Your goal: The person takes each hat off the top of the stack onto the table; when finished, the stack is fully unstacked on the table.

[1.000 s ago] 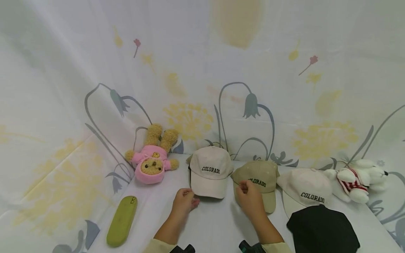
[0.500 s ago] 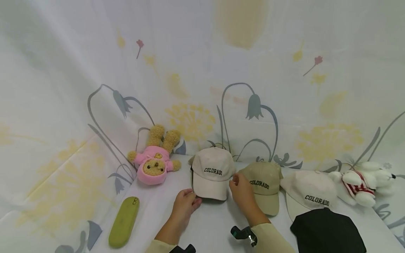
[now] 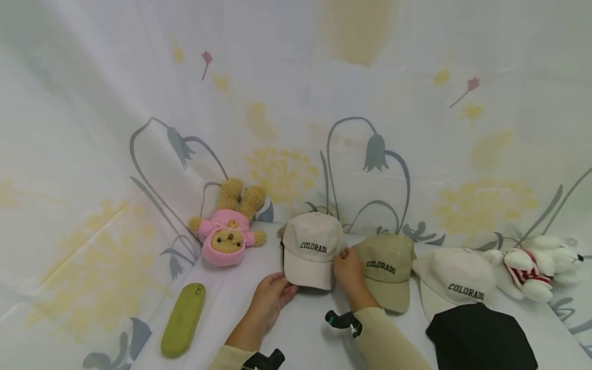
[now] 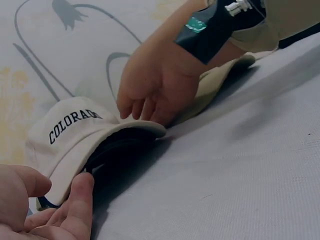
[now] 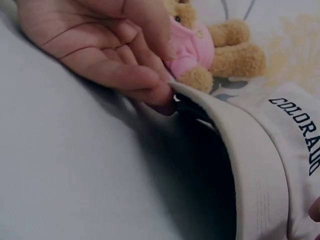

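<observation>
A cream baseball cap (image 3: pixel 314 246) lettered COLORADO stands mid-table, its brim tipped toward me. At its left brim corner is my left hand (image 3: pixel 268 300), the thumb above and the fingers under the edge, as the right wrist view shows. My right hand (image 3: pixel 350 272) has its fingers curled at the cap's right side. A fingertip (image 5: pixel 315 210) shows against the crown in the right wrist view. Something dark sits under the brim. Just right of that hand is a tan COLORADO cap (image 3: pixel 386 267), partly hidden by it.
Further right are another cream cap (image 3: pixel 455 277), a black cap (image 3: pixel 481 336) overlapping it, and a white plush toy (image 3: pixel 532 267). On the left lie a teddy bear (image 3: pixel 228 231) in pink and a green elongated case (image 3: pixel 183 319). A patterned curtain (image 3: pixel 287 103) hangs behind the white table (image 3: pixel 305 334).
My right hand has moved left, from in front of the tan cap to the right side of the cream cap. My left hand has stayed at the brim corner.
</observation>
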The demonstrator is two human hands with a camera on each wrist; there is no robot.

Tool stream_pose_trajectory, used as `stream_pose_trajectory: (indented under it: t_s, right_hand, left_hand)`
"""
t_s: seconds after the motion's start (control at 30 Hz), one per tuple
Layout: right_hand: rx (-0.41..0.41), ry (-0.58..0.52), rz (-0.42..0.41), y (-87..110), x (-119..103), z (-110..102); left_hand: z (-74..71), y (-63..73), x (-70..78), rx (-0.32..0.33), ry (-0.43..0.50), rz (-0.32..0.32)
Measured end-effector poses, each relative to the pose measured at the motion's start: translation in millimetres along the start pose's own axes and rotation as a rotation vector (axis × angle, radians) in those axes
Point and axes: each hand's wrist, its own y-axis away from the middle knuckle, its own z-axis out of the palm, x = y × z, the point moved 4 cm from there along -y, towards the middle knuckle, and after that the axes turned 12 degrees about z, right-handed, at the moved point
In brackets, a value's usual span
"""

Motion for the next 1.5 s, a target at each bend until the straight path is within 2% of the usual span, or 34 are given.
stream_pose_trajectory:
  t_s: [0.13,0.27,0.43,0.9,1.2,1.5]
  right_hand:
    - [0.000,-0.037,-0.002,-1.2,-2,4]
    - [0.009,-0.083,-0.016,-1.2,8,8]
    - [0.013,-0.159,-0.043,-1.0,16,11]
    - [0.008,-0.288,-0.033,-3.1,20,13]
    - [-0.093,-0.380,-0.030,-1.8,22,10]
    - [-0.065,-0.419,-0.001,4.0,25,8]
  left_hand:
    - [0.9,2.0,0.3,-0.010,-0.013,0.006]
    - [0.8,4.4,-2.5,-0.009,-0.031,0.000]
    - [-0.9,3.2,-2.8,0.015,-0.059,0.013]
    - [-0.2,-0.1,-2.6,0.057,-0.074,0.022]
    - [-1.1,2.5,0.3,-0.002,-0.107,0.036]
    - [-2.5,4.3,1.1,-0.036,-0.159,0.023]
